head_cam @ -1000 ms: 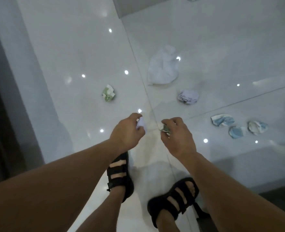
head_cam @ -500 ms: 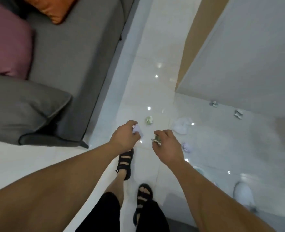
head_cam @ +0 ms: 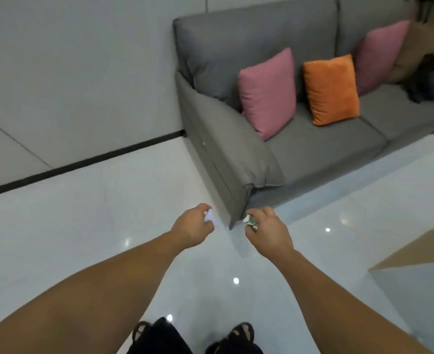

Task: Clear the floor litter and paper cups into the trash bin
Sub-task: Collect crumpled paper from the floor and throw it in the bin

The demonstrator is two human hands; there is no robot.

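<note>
Now our left grip point(head_cam: 194, 226) is curled around a small white scrap of paper point(head_cam: 209, 216), which pokes out between thumb and fingers. Our right grip point(head_cam: 268, 229) pinches a crumpled green-and-white wad of litter point(head_cam: 250, 221) in the same way. We hold both grips out in front of us, near each other but apart, above the glossy white floor point(head_cam: 83, 238). Just beyond them the armrest corner of a grey sofa point(head_cam: 325, 149) comes down to the floor. On its seat lean a pink cushion point(head_cam: 267, 93), an orange cushion point(head_cam: 331, 90) just beside it, and a second pink cushion point(head_cam: 379, 52) farther right. Something dark point(head_cam: 430, 83) lies at the sofa's far end, too blurred for us to tell what. A grey wall point(head_cam: 70, 72) stands left of the sofa, with a black strip point(head_cam: 83, 162) along its foot. At the bottom edge we see our black sandals point(head_cam: 241, 334), and at the right a tan-edged panel point(head_cam: 415, 249).
</note>
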